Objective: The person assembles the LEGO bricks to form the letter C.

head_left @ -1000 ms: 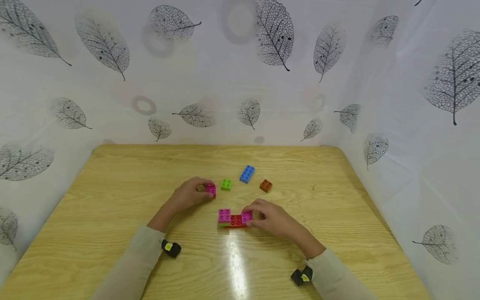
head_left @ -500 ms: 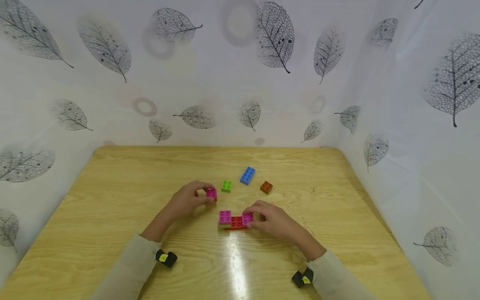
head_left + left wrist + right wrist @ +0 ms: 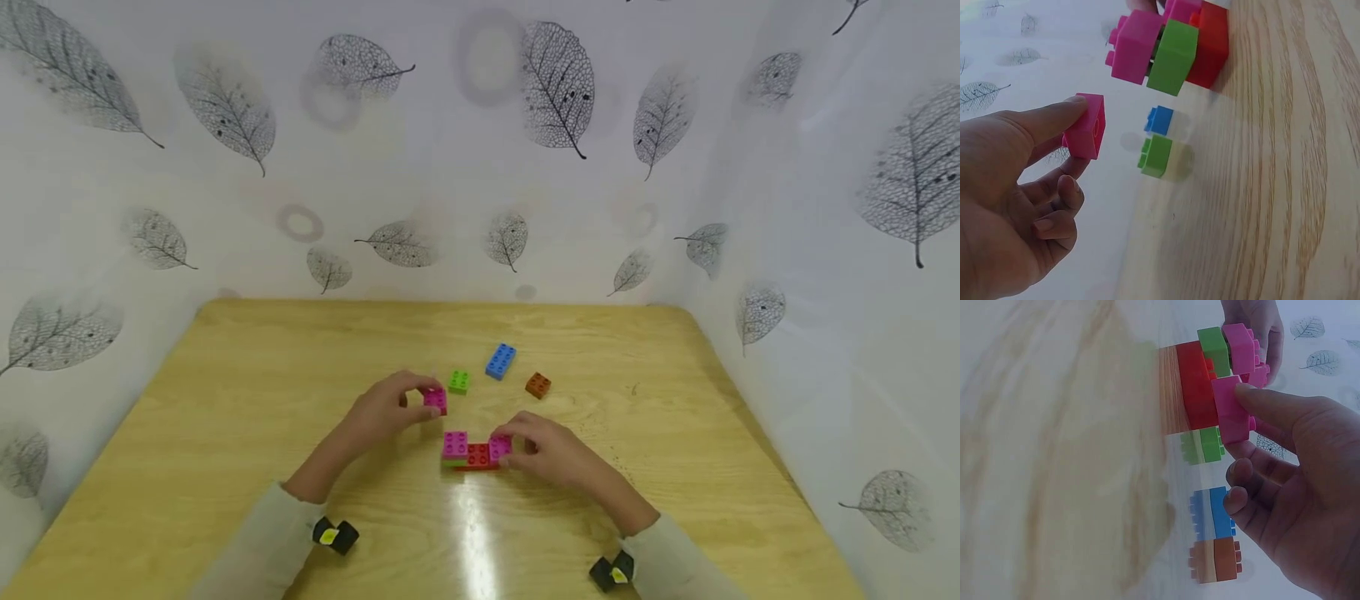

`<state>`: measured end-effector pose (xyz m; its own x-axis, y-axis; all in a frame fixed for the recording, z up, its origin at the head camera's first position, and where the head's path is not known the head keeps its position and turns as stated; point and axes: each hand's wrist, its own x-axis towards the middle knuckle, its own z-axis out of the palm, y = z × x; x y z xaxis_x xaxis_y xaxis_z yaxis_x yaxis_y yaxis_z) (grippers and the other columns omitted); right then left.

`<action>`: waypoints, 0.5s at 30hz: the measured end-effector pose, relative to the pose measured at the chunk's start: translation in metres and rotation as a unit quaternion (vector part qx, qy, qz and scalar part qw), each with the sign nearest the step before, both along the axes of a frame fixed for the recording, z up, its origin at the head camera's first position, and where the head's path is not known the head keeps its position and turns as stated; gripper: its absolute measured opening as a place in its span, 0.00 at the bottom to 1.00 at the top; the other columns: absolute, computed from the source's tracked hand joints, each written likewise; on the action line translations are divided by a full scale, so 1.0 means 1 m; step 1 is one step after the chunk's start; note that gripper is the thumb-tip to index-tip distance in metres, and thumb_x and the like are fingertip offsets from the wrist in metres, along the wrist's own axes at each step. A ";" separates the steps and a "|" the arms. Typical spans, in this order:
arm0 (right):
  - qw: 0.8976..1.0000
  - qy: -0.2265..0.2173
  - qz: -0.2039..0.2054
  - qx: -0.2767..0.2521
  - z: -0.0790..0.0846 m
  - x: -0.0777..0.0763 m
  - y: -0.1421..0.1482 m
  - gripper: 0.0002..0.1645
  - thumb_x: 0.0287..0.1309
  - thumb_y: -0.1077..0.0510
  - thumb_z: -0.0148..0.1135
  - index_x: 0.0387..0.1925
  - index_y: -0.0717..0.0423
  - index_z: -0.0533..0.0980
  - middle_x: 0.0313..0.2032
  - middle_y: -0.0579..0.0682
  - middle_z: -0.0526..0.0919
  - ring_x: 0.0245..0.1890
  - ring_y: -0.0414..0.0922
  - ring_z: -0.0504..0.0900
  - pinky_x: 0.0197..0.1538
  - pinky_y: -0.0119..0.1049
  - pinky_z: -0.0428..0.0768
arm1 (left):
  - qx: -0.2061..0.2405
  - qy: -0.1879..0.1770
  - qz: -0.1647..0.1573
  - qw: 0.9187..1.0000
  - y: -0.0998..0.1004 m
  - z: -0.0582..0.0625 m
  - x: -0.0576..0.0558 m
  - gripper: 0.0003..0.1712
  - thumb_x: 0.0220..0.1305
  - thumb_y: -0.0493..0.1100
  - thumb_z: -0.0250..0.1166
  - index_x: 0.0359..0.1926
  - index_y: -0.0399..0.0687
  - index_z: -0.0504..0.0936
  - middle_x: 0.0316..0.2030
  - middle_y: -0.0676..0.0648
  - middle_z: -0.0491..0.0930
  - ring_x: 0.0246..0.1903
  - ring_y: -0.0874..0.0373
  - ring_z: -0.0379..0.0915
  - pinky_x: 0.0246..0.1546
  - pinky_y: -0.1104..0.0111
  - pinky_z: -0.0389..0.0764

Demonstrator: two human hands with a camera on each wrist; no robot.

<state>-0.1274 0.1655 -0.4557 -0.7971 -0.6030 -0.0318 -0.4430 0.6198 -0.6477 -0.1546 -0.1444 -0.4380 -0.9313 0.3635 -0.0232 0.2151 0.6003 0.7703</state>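
My left hand point(image 3: 386, 410) pinches a pink brick point(image 3: 1088, 127) between thumb and fingertips; in the left wrist view it is held above the table. Right of it in the head view is a small build: a long red brick point(image 3: 1198, 384) lies on the table, carrying a green brick point(image 3: 1173, 57) at its left end. A second pink brick point(image 3: 455, 443) sits over the green one, with a narrow gap seen between them in the left wrist view. Thumb and fingers of my right hand point(image 3: 558, 452) grip a third pink brick point(image 3: 1231, 409) at the red brick's right end. Its underside is hidden.
Behind the build, a loose green brick point(image 3: 459, 382), a longer blue brick point(image 3: 501, 361) and a brown brick point(image 3: 537, 384) lie on the wooden table point(image 3: 262, 375). Leaf-patterned white cloth point(image 3: 435, 167) hangs behind and beside the table.
My left hand has moved slightly right and nearer to the build with its pink brick. The right hand keeps its grip at the build. The head view has shifted a little.
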 end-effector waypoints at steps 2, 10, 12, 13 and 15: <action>1.000 0.000 0.002 0.001 -0.001 0.002 0.000 0.19 0.65 0.47 0.66 0.57 0.37 0.80 0.45 0.35 0.79 0.33 0.34 0.74 0.35 0.30 0.77 | -0.004 0.004 0.000 1.000 0.002 0.001 0.004 0.20 0.65 0.59 0.68 0.56 0.67 0.82 0.54 0.56 0.79 0.40 0.57 0.71 0.36 0.63 0.74; 1.000 0.001 0.004 0.005 0.001 0.003 -0.001 0.19 0.65 0.46 0.66 0.57 0.37 0.80 0.46 0.35 0.79 0.33 0.33 0.74 0.35 0.30 0.77 | -0.022 0.019 0.005 1.000 0.010 0.010 0.014 0.21 0.64 0.59 0.69 0.57 0.67 0.81 0.52 0.57 0.79 0.38 0.58 0.69 0.34 0.64 0.73; 1.000 -0.003 0.002 0.005 0.002 0.003 -0.001 0.19 0.66 0.46 0.66 0.58 0.37 0.80 0.46 0.35 0.79 0.33 0.34 0.75 0.35 0.30 0.77 | -0.023 0.022 0.004 0.999 0.012 0.012 0.017 0.21 0.64 0.59 0.69 0.57 0.68 0.81 0.50 0.58 0.79 0.37 0.58 0.69 0.33 0.65 0.73; 1.000 -0.003 0.002 0.005 0.003 0.003 -0.001 0.19 0.66 0.46 0.66 0.58 0.37 0.80 0.46 0.35 0.78 0.33 0.34 0.75 0.35 0.31 0.77 | -0.021 0.024 0.002 0.999 0.013 0.013 0.018 0.21 0.64 0.58 0.69 0.57 0.68 0.81 0.50 0.58 0.79 0.37 0.58 0.69 0.32 0.65 0.73; 1.000 -0.006 0.000 0.006 0.003 0.002 -0.001 0.19 0.66 0.46 0.65 0.58 0.37 0.80 0.46 0.34 0.78 0.33 0.34 0.75 0.36 0.31 0.77 | -0.020 0.025 0.000 0.999 0.016 0.015 0.021 0.20 0.64 0.57 0.69 0.57 0.68 0.81 0.49 0.60 0.78 0.36 0.59 0.69 0.32 0.66 0.73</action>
<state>-0.1253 0.1645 -0.4525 -0.7971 -0.6019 -0.0484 -0.4354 0.6285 -0.6446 -0.1331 -0.1288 -0.4234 -0.9320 0.3623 0.0090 0.2523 0.6307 0.7339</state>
